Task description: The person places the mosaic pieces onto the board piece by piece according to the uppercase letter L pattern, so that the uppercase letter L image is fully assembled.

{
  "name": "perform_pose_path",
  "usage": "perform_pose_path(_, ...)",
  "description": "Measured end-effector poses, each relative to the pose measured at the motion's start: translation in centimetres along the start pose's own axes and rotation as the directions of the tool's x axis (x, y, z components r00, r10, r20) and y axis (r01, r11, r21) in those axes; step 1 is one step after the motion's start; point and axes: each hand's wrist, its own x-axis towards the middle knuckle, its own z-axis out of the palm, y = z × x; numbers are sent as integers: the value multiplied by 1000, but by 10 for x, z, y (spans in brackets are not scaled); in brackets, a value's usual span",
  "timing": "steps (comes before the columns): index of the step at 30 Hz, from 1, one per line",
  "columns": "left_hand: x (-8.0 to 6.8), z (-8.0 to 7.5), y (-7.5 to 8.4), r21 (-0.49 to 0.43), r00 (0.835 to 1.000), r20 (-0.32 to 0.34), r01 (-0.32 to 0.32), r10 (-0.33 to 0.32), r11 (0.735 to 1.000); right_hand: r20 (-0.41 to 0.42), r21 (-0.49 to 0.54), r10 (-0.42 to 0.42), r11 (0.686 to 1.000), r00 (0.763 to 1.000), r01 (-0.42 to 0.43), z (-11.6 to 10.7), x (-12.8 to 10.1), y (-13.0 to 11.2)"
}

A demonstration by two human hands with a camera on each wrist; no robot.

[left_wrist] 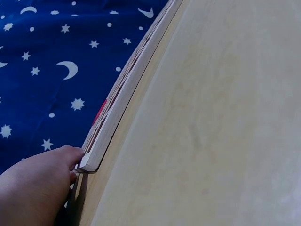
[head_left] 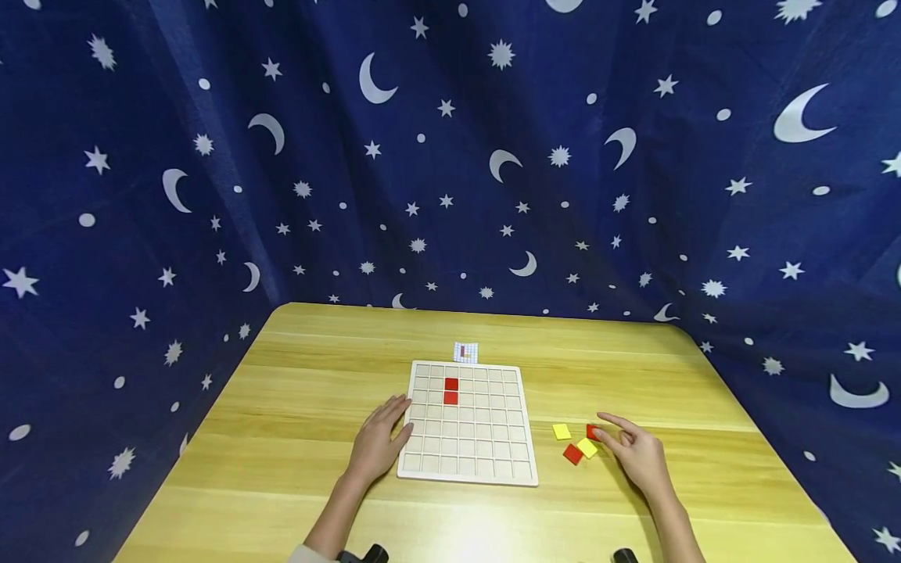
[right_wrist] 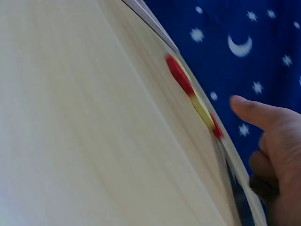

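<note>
A white grid board (head_left: pixel 468 467) lies on the wooden table, with two red tiles (head_left: pixel 451 390) set in its upper cells. My left hand (head_left: pixel 380 443) rests flat against the board's left edge; in the left wrist view its fingers (left_wrist: pixel 56 162) touch the board's corner (left_wrist: pixel 94 157). To the right lie loose tiles: a yellow one (head_left: pixel 561 431), another yellow (head_left: pixel 587 447), a red one (head_left: pixel 572 453) and a red one (head_left: pixel 592 431) partly under my fingers. My right hand (head_left: pixel 633 446) hovers over them with fingers loosely spread, holding nothing. The right wrist view shows the tiles (right_wrist: pixel 181 80) edge-on.
A small printed pattern card (head_left: pixel 465 352) lies just beyond the board. The wooden table (head_left: pixel 296 438) is ringed by a dark blue curtain (head_left: pixel 450 156) with moons and stars on the left, back and right.
</note>
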Motion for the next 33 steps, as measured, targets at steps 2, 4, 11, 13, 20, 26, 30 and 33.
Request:
perform_pose_path(2, 0, 0, 0, -1, 1000, 1, 0, 0, 1000, 35, -27, 16, 1000, 999, -15, -6, -3, 8)
perform_pose_path(4, 0, 0, 0, -1, 1000, -1, -1, 1, 1000, 83, -42, 15, 999, 996, -11, -9, -4, 11)
perform_pose_path(11, 0, 0, 1, 3, 1000, -5, 1, -1, 1000, 149, -129, -38, 990, 988, 58, -9, -2, 14)
perform_pose_path(13, 0, 0, 1, 3, 1000, 0, 5, -5, 1000, 140, -139, -42, 988, 989, 61, -8, 0, 14)
perform_pose_path(20, 0, -1, 0, 8, 1000, 6, 16, -16, 1000, -38, -86, -93, 992, 995, 89, -1, 5, 14)
perform_pose_path(26, 1, -3, 0, 2, 1000, 14, 26, -26, 1000, -108, 21, -190, 981, 976, 194, 23, 13, -14)
perform_pose_path(30, 1, -2, 1, -2, 999, 28, 29, -28, 1000, -21, 57, -259, 964, 966, 260, 48, 14, -44)
perform_pose_path(33, 1, -1, 1, -1, 999, 26, 30, -30, 1000, 48, 95, -314, 946, 948, 308, 66, 15, -66)
